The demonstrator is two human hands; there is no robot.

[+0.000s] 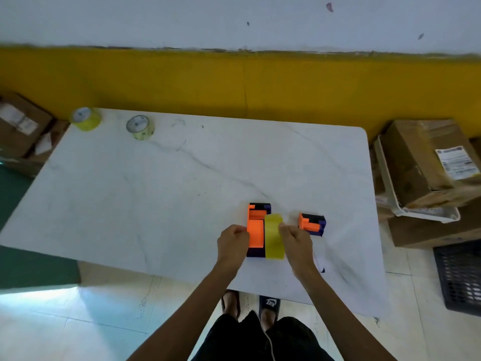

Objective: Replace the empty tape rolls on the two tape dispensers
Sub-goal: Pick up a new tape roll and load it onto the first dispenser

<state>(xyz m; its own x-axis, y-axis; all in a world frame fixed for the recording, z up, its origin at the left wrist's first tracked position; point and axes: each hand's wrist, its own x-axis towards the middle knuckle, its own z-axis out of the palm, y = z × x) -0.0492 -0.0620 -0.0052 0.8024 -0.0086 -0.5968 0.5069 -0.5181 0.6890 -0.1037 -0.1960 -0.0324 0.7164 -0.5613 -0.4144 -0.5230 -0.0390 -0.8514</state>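
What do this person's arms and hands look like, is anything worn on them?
Both arms are bare to the frame's bottom edge: no sleeves show. The left hand and right hand wear no gloves, and no rings, watch or bands can be made out.

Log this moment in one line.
left hand: on orange dispenser | right hand: pinching yellow tape roll beside it | second dispenser: untouched | spare rolls: far left

A white marble-patterned table (182, 178) carries two yellow tape rolls (86, 119) (140, 127) near its far left corner, and two orange-and-purple dispensers (256, 230) (312, 224) toward its near right edge.
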